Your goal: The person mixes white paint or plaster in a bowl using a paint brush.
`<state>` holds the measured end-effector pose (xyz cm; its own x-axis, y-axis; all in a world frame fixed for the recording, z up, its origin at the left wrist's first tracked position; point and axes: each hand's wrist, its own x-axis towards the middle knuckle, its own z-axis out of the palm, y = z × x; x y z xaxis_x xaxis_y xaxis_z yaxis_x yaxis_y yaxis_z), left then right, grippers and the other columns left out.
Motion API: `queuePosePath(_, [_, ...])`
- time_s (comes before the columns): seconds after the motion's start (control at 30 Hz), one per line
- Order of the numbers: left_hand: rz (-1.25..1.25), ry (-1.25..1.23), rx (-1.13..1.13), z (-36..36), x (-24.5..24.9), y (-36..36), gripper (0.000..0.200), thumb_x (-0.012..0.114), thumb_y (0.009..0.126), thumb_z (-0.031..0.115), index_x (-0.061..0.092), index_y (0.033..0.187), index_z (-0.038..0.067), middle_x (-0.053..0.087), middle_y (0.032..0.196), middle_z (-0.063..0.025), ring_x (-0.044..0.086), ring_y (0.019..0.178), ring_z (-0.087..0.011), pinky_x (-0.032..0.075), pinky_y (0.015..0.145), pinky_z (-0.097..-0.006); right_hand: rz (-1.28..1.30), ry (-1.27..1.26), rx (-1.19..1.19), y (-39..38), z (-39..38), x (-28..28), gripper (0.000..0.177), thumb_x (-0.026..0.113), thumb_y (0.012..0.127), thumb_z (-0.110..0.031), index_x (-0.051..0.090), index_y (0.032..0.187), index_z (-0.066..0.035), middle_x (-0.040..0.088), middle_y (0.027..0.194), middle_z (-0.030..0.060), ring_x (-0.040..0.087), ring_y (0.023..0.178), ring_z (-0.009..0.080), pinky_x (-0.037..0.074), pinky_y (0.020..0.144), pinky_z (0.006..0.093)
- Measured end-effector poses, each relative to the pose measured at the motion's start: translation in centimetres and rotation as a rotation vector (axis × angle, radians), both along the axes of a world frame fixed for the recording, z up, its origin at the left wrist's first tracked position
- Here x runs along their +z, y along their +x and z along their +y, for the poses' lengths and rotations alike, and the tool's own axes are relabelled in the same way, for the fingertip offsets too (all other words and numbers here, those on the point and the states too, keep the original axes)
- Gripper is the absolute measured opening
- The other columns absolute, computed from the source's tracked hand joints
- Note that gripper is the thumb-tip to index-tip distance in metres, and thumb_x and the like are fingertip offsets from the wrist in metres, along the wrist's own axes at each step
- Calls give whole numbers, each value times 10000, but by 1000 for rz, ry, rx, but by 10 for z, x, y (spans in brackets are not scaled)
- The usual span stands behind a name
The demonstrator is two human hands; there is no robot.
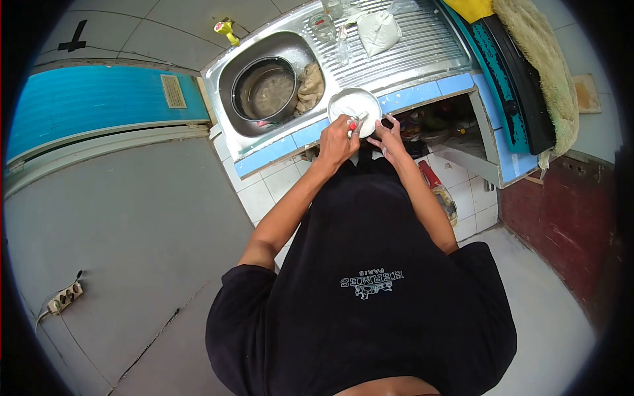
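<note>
Head view.
- Bowl (354, 102): white contents, on the edge of the blue surface (422, 91), beside the sink (290, 46).
- Left hand (338, 140): fingers clenched on a utensil (357, 121) over the bowl.
- Right hand (389, 135): fingers at the bowl rim; grasp unclear.
- Work in the bowl seemingly under way, unfinished.
- Pot (266, 89): in the sink.
- Utensil tip hidden; contents hard to identify.

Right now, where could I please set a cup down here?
Free: ribbed drainboard between white bag and blue tile edge. Crowded: sink, filled by pot and rag; bowl, left hand holding a spoon, right hand on its rim.
</note>
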<state>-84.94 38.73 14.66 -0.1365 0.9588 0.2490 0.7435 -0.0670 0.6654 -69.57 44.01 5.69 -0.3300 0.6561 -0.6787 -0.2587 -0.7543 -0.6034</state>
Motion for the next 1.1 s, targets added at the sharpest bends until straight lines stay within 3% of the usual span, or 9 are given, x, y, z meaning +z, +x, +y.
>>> queuePosePath(0.1, [-21, 78, 29, 10, 3, -12, 140, 608, 737, 53, 607, 874, 24, 581, 794, -124, 588, 669, -347, 466, 566, -393, -9, 12, 3, 0, -1, -1, 642, 575, 904, -167, 120, 1355, -121, 370, 1315, 237, 387, 1222, 289, 447, 895, 536])
queuePosePath(0.3, [116, -41, 17, 8, 3, -23, 113, 589, 727, 35, 585, 839, 23, 573, 815, -132, 587, 717, -350, 466, 590, -413, -5, 20, -5, -1, -1, -4, 632, 569, 908, -176, 128, 1358, -127, 367, 1318, 238, 376, 1231, 299, 443, 901, 535])
queuePosePath(0.5, [-63, -27, 29, 1, -4, -6, 103, 634, 769, 93, 639, 821, 4, 618, 769, -158, 614, 691, -341, 476, 607, -375, 6, 24, 6, 0, 0, -5, 628, 576, 905, -200, 146, 1356, -126, 373, 1311, 234, 387, 1221, 286, 447, 895, 534])
queuePosePath(0.53, [-132, -44, 97, 5, -7, -7, 125, 639, 785, 116, 644, 824, -2, 626, 762, -171, 625, 695, -325, 476, 609, -364, -29, 23, 9, -2, 1, -6, 607, 560, 919, -218, 136, 1346, -142, 493, 1199, 129, 498, 1061, 201, 438, 901, 516])
queuePosePath(0.67, [-184, -55, 272, 17, -15, -26, 203, 639, 819, 179, 657, 816, -24, 647, 712, -188, 643, 644, -282, 472, 597, -347, -40, 33, 7, -2, 1, -6, 603, 560, 919, -222, 140, 1344, -139, 492, 1192, 131, 498, 1047, 198, 448, 894, 507])
queuePosePath(0.73, [-132, -65, 350, 20, -16, -37, 237, 632, 826, 201, 656, 788, -31, 638, 646, -173, 633, 585, -277, 468, 583, -354, -11, 36, 6, -1, 1, -4, 610, 579, 903, -195, 161, 1340, -120, 376, 1297, 228, 409, 1189, 280, 461, 885, 521])
queuePosePath(0.87, [-199, -177, 368, 21, -13, -36, 255, 637, 826, 210, 652, 780, -40, 637, 636, -177, 636, 582, -250, 468, 582, -352, -22, 40, 18, -1, 4, -5, 607, 581, 901, -197, 165, 1335, -117, 379, 1291, 227, 415, 1183, 281, 464, 884, 514])
queuePosePath(1.0, [-417, -175, 365, 26, -23, -14, 261, 641, 835, 209, 648, 794, -49, 653, 653, -137, 614, 570, -184, 455, 569, -316, -4, 19, 24, 0, 4, -4, 613, 591, 896, -202, 168, 1332, -116, 384, 1281, 222, 429, 1168, 279, 465, 886, 510])
queuePosePath(1.1, [-487, -108, 386, 35, -31, -7, 251, 644, 832, 198, 645, 799, -50, 643, 649, -141, 606, 560, -188, 449, 558, -304, -4, 18, 23, 0, 3, -6, 613, 593, 895, -200, 171, 1331, -116, 388, 1279, 220, 433, 1166, 278, 465, 886, 507])
